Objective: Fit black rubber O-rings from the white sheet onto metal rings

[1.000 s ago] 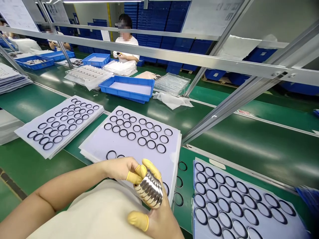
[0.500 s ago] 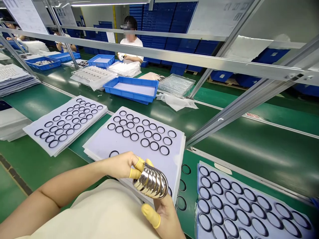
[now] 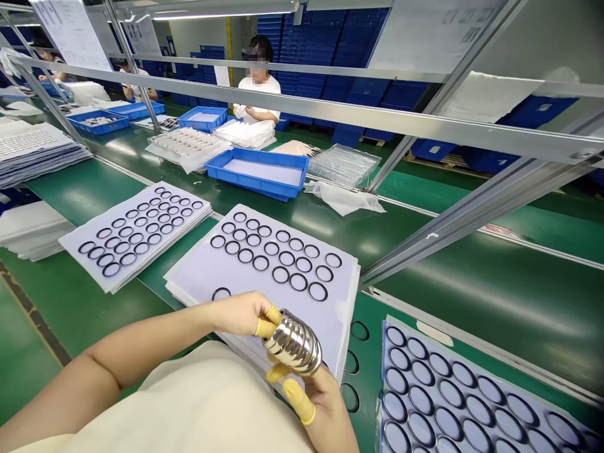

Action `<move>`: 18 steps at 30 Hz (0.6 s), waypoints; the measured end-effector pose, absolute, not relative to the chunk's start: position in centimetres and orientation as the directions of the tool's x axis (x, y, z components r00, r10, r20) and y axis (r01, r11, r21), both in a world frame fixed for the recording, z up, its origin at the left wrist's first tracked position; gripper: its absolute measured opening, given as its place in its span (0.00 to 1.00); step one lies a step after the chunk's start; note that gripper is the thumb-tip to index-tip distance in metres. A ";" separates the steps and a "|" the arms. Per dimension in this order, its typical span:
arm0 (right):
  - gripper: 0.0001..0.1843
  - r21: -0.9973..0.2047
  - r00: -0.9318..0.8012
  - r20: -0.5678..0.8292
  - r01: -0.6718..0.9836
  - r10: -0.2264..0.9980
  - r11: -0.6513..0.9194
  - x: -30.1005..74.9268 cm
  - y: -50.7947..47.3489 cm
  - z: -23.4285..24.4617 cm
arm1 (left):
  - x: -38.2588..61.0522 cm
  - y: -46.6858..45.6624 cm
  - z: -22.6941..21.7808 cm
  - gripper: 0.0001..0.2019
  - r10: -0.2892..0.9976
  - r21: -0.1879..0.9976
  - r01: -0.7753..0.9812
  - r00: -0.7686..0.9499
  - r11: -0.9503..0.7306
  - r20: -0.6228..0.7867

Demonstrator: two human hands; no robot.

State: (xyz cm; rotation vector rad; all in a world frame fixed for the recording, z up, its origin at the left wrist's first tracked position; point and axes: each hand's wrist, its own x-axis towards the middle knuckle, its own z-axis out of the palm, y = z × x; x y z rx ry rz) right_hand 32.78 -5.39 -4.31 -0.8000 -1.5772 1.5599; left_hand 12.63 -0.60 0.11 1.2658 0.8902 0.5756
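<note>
L hand (image 3: 238,313) & R hand (image 3: 325,406), yellow finger cots (image 3: 292,400), both closed on stack of shiny metal rings (image 3: 292,343), prob. steel, at near edge of white sheet of black O-rings (image 3: 283,264); blue tray (image 3: 257,175) beyond sheet.

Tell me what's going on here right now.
A person holds a stack of shiny metal rings between the left hand and right hand, both with yellow finger cots, above a pale sheet set with rows of dark rings. Three loose rings lie on the green conveyor belt beside it. A co-worker sits across the line.
</note>
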 end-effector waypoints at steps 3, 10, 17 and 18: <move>0.16 -0.968 -0.579 0.066 -0.234 0.812 -0.088 32.5 -5.2 -4.6 | 12.7 -0.7 0.4 0.09 0.853 0.962 0.237 0.522 -0.138 -0.007; 0.18 -0.880 -0.725 0.133 -0.400 0.676 -0.256 31.6 -5.1 -5.0 | 13.1 -0.9 0.5 0.10 0.630 0.679 0.247 0.666 -0.691 0.399; 0.17 -0.990 -0.675 0.118 -0.137 0.728 0.034 31.7 -4.2 -4.1 | 10.4 0.5 3.3 0.09 0.442 0.764 0.477 0.852 -0.435 -0.280; 0.19 -0.994 -0.692 0.106 -0.073 0.714 0.076 31.6 -4.0 -3.7 | 10.1 0.6 3.2 0.09 0.365 0.824 0.464 0.866 -0.326 -0.343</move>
